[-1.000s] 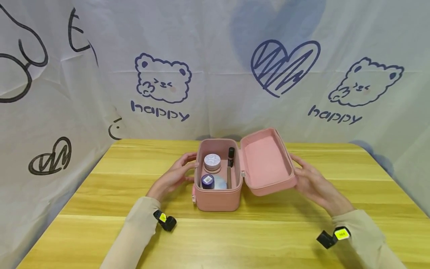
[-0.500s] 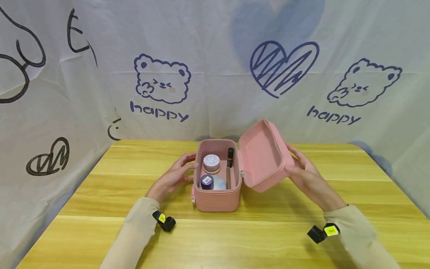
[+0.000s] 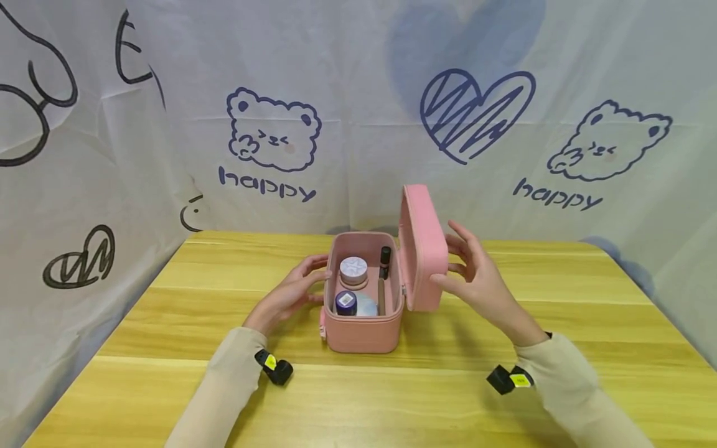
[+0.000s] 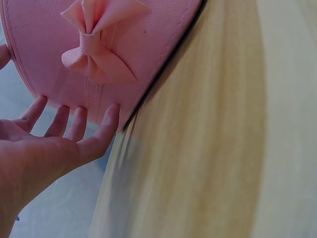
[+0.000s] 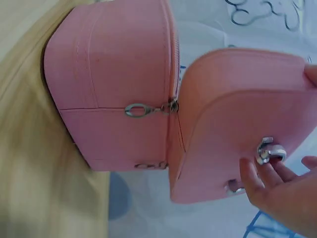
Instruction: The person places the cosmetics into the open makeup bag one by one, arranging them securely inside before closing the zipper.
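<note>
A pink vanity case [image 3: 364, 336] stands on the table with its lid [image 3: 428, 249] raised nearly upright on its right side. My left hand [image 3: 288, 292] rests on the case's left wall, fingertips on the leather below a pink bow [image 4: 94, 44], thumb at the rim. My right hand [image 3: 482, 283] touches the lid's outer face, fingers spread and thumb on its near side. In the right wrist view, its fingertips meet the lid near a metal ring [image 5: 271, 151]. Inside sit a star-topped round box [image 3: 353, 270], a dark blue-lidded jar [image 3: 346, 303], a black-capped tube [image 3: 384, 262] and a brown stick [image 3: 381, 297].
The wooden table [image 3: 358, 398] extends around the case on all sides. A printed cloth [image 3: 381, 168] hangs behind its back edge. A pale blue round thing [image 3: 366, 305] lies beside the jar. Silver zip pulls [image 5: 138, 110] hang at the case's seam.
My right hand has moved left, swinging the lid up from leaning outward to nearly upright. Its fingers have spread away from the lid's edge. The left hand and the case body have stayed put.
</note>
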The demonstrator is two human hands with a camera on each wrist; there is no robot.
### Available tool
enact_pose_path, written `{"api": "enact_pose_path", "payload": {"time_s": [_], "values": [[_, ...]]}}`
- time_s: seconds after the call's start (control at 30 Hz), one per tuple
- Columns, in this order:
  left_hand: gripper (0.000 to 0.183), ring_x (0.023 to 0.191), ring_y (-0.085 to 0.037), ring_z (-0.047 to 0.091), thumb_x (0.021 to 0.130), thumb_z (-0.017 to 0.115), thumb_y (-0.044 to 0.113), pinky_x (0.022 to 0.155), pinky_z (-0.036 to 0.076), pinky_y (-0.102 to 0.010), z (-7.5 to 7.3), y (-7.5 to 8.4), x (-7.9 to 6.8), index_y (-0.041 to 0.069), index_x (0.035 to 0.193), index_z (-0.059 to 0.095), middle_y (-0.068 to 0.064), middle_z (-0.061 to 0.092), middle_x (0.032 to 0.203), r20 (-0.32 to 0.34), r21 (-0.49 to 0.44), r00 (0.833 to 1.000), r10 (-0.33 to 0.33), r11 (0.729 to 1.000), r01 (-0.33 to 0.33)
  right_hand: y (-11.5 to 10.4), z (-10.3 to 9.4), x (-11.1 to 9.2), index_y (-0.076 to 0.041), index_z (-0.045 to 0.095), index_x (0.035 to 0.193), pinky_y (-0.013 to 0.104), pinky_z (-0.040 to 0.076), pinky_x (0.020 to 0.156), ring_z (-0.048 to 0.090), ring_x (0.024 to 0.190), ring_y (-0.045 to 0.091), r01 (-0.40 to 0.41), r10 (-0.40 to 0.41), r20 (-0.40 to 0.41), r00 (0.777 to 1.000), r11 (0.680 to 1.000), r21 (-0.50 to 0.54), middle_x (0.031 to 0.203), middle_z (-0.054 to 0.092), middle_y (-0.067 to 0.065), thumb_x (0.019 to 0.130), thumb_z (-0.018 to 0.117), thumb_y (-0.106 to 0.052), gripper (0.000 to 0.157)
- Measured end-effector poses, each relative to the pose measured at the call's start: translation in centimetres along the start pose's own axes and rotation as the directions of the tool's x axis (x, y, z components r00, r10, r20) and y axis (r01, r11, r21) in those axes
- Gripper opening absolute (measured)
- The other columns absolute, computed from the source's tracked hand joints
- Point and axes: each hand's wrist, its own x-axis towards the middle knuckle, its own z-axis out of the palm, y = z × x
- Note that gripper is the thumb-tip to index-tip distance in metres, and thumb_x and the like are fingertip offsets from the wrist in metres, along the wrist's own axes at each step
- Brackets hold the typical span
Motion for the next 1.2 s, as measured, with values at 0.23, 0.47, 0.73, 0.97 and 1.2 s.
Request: {"api": "enact_pose_path", "payload": {"time_s": [0.23,0.47,0.73,0.97,1.2], "values": [[0.058,0.133,-0.037,0.032,0.098,0.053,0.021,0.098,0.044,-0.051,0.1,0.1,0.2,0.005,0.149,0.027,-0.016,0.022,0.152,0.001,0.004,1.000,-0.017,1.000,0.017,-0.9,1.8,0.7,-0.002,0.028,0.149,0.045,0.046,0.096,0.047,0.122,0.034,0.080,-0.089,-0.035,0.995,0.975,-0.208,0.139,0.045,0.023,0.082,0.073,-0.005,0.080],[0.059,0.135,-0.038,0.029,0.100,0.050,0.021,0.099,0.043,-0.051,0.0,0.1,0.1,0.004,0.149,0.024,-0.018,0.019,0.153,0.022,0.016,1.000,-0.021,1.000,0.020,-1.3,3.5,1.8,0.003,0.039,0.142,0.048,0.050,0.089,0.052,0.116,0.031,0.197,-0.203,0.017,0.979,0.920,-0.339,0.132,0.053,0.020,0.077,0.080,-0.007,0.078],[0.061,0.137,-0.040,0.024,0.099,0.048,0.022,0.100,0.042,-0.053,-0.3,0.4,-0.2,0.003,0.150,0.019,-0.018,0.014,0.155,0.045,0.009,0.999,-0.023,1.000,0.023,-1.4,5.7,2.8,-0.001,0.049,0.136,0.042,0.047,0.096,0.052,0.117,0.027,0.339,-0.309,0.140,0.941,0.833,-0.437,0.131,0.054,0.016,0.075,0.083,-0.023,0.073],[0.060,0.138,-0.038,0.021,0.101,0.044,0.021,0.099,0.042,-0.052,-0.3,0.4,-0.1,0.002,0.151,0.016,-0.019,0.012,0.155,0.075,0.026,0.997,-0.007,1.000,0.005,-1.2,8.0,3.9,-0.001,0.059,0.126,0.044,0.044,0.098,0.054,0.114,0.028,0.464,-0.352,0.303,0.886,0.677,-0.571,0.123,0.060,0.014,0.075,0.081,-0.037,0.066],[0.057,0.138,-0.038,0.022,0.105,0.034,0.028,0.104,0.036,-0.053,-0.6,0.3,-0.1,0.002,0.152,0.015,-0.020,0.017,0.154,0.110,0.080,0.994,0.019,0.996,-0.028,-1.3,9.4,4.2,-0.007,0.061,0.126,0.044,0.044,0.094,0.053,0.113,0.028,0.500,-0.251,0.437,0.864,0.537,-0.680,0.121,0.059,0.013,0.080,0.075,-0.046,0.062]]}}
